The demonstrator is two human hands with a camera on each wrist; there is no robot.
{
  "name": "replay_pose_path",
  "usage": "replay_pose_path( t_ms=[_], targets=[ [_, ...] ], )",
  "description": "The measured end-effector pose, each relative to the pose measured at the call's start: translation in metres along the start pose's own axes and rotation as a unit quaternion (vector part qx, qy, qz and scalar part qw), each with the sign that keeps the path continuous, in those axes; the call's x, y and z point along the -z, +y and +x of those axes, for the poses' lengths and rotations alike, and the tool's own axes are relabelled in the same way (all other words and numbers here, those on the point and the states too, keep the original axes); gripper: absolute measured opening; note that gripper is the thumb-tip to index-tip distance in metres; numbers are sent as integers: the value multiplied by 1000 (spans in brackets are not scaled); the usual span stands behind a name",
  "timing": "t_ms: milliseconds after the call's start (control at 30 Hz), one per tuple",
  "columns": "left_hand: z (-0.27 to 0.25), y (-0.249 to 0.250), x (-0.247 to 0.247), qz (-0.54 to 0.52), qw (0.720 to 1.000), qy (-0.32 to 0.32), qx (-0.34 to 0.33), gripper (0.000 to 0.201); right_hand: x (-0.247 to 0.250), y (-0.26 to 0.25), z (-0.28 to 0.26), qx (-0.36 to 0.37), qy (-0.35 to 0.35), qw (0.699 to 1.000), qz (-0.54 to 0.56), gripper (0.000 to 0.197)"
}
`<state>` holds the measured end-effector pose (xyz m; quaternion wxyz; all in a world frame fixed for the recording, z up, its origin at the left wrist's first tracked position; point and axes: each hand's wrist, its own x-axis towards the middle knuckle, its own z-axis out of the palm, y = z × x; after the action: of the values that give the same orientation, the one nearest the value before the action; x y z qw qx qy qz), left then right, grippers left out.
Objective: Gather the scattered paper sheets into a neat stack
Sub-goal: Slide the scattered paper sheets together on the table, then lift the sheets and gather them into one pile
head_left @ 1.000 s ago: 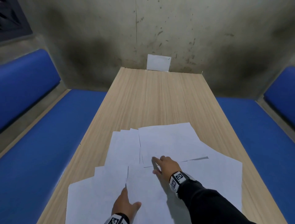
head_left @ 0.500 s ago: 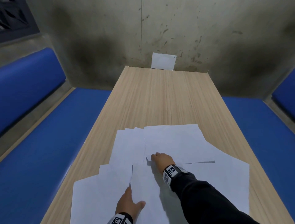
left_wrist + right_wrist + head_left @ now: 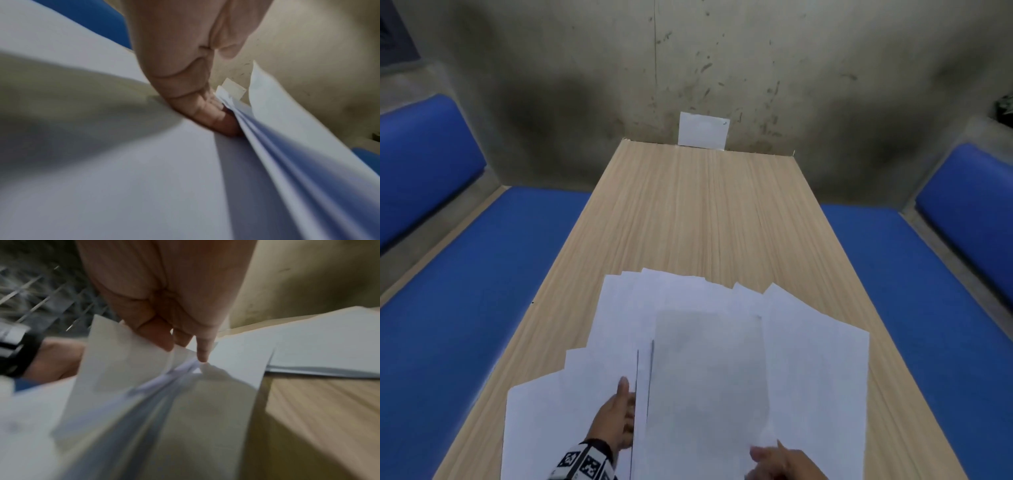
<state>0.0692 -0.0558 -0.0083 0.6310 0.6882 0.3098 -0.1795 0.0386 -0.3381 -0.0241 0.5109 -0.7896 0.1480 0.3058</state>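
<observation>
Several white paper sheets [image 3: 818,359] lie fanned and overlapping on the near half of the wooden table [image 3: 705,212]. One greyish sheet [image 3: 709,377] sits raised on top of the pile. My left hand [image 3: 616,421] is at the left edge of the raised sheets, fingers tucked under them and thumb pointing forward. In the left wrist view those fingers [image 3: 205,113] are wedged into the sheaf's edge. My right hand [image 3: 774,459] holds the near right corner of the raised sheets. In the right wrist view its fingertips [image 3: 185,345] pinch a bundle of sheet edges [image 3: 164,378].
A small white card [image 3: 703,135] leans on the stained wall at the table's far end. Blue padded benches [image 3: 482,291] [image 3: 928,291] run along both sides of the table. The far half of the tabletop is bare wood.
My right hand has pulled back from the middle of the pile to the near edge, bringing a sheet over the centre. The spread has drawn closer together. My left hand stays at the left edge.
</observation>
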Motion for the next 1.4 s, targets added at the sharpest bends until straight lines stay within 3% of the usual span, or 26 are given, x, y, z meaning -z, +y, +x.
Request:
replay_pose_path(
  t_ms=[33, 100, 167, 200, 267, 300, 367, 467, 533, 600, 700, 800, 867, 1000, 1100, 1200, 1400],
  targets=[
    [2, 3, -2, 3, 1000, -1, 19, 50, 8, 5, -2, 37, 57, 998, 15, 58],
    [4, 6, -3, 112, 994, -1, -4, 46, 39, 6, -11, 53, 196, 975, 88, 48],
    [7, 6, -6, 165, 986, 5, -26, 46, 72, 2, -18, -13, 357, 930, 82, 28],
    [4, 8, -8, 173, 984, 1, -29, 49, 84, -2, -17, -75, 367, 925, 55, 24],
    [-1, 14, -15, 169, 985, -11, -46, 45, 98, 1, -10, -201, 345, 917, 26, 68],
    [-3, 17, -18, 169, 984, -23, -54, 44, 99, -3, -6, -217, 338, 915, 30, 78],
    [-8, 23, -29, 181, 980, -39, -75, 49, 95, -11, -1, -221, 301, 928, 10, 68],
    [-11, 25, -44, 221, 970, -54, -87, 64, 77, -21, 10, -165, 245, 951, -89, 4],
    [-11, 22, -52, 218, 968, -68, -100, 65, 58, -19, 19, -145, 235, 952, -131, 22],
    [-12, 18, -59, 208, 970, -75, -105, 74, 42, -20, 22, -109, 268, 955, -71, 22],
    [-11, 16, -64, 192, 974, -71, -93, 69, 27, -19, 28, -74, 278, 946, 146, 18],
    [-13, 17, -64, 165, 978, -83, -96, 59, 28, -26, 19, -80, 211, 942, 247, 57],
    [-16, 18, -64, 143, 981, -82, -105, 49, 30, -25, 15, -80, 157, 947, 267, 68],
    [-28, 20, -61, 73, 987, -81, -121, 33, 37, -30, 1, -36, 92, 943, 319, 40],
    [-41, 32, -50, 16, 983, -89, -158, 26, 47, -43, -17, 57, 82, 938, 331, 47],
    [-58, 55, -35, -41, 971, -101, -213, 42, 55, -67, -43, 164, 67, 928, 329, 36],
    [-114, 123, -9, -89, 930, -101, -343, 18, 73, -138, -99, 340, 136, 900, 234, 19]
  ],
)
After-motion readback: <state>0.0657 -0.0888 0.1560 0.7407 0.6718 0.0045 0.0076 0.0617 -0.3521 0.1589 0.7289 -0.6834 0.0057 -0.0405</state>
